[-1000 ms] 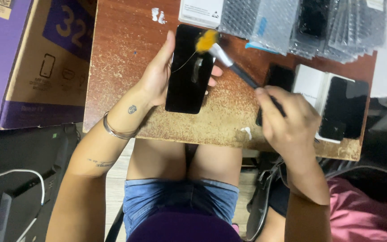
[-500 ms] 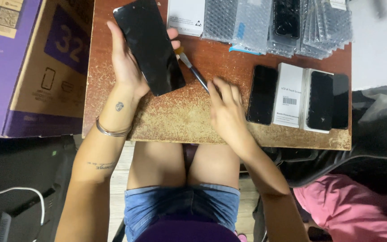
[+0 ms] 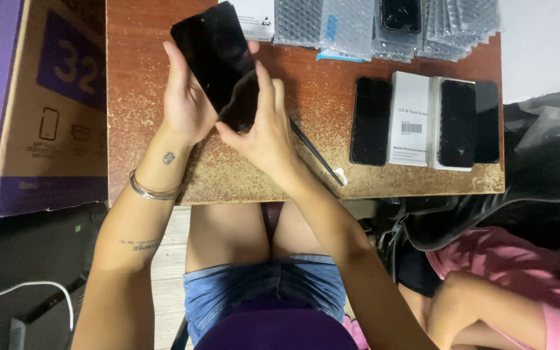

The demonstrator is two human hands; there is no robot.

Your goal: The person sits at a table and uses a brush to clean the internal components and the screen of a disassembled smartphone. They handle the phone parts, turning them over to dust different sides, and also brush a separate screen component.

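— What did the black phone screen point(image 3: 218, 61) look like?
— Smooth, glossy glass, dark all over.
— And the table point(image 3: 144, 78) under it?
— Reddish wood, its finish worn rough and pale towards the near edge.
— The packets at the back?
— Bubble-wrap sleeves point(image 3: 322, 24), clear, bumpy plastic. The box point(image 3: 34, 110) at the side was matt printed cardboard, and the bracelet point(image 3: 150, 191) was shiny metal.

Bare tabletop point(image 3: 254, 172) beside brush point(image 3: 315, 154)
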